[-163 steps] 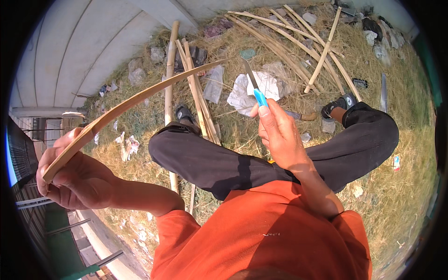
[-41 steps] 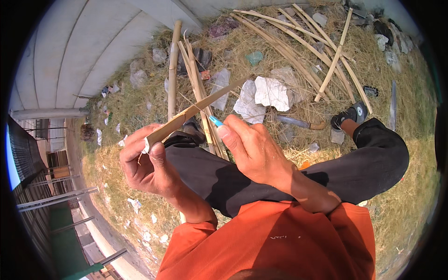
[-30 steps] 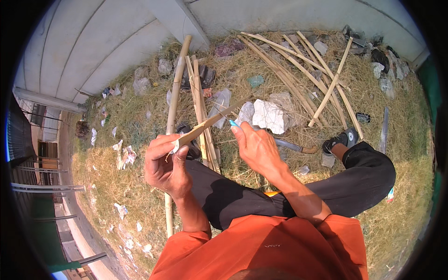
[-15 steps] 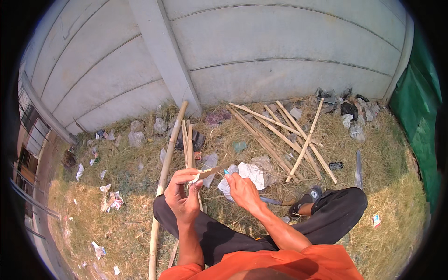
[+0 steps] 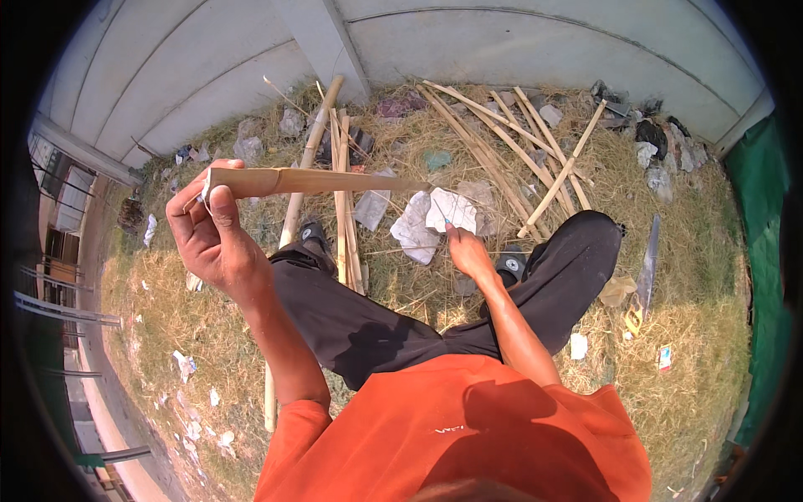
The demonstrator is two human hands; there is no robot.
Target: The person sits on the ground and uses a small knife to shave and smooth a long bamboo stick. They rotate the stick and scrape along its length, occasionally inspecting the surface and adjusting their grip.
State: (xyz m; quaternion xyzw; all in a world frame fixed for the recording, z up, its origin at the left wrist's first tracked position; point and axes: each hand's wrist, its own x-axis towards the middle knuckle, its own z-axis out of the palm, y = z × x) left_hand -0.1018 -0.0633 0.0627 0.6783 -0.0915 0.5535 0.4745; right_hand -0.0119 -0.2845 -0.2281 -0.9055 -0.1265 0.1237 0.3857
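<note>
Bamboo strip [image 5: 309, 181] hangs above the grass [image 5: 209, 335], toward its wall-side edge | our left hand [image 5: 213, 230] pinches its near end, our right hand [image 5: 470, 251] closes round the knife [image 5: 449, 223] | hands now wider apart, knife near far tip: stroke seems finished

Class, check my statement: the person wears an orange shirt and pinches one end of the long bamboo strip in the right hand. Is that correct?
Not quite: the hand is wrong. The head view shows the left hand pinching one end of the long bamboo strip. The orange shirt is correct.
</note>
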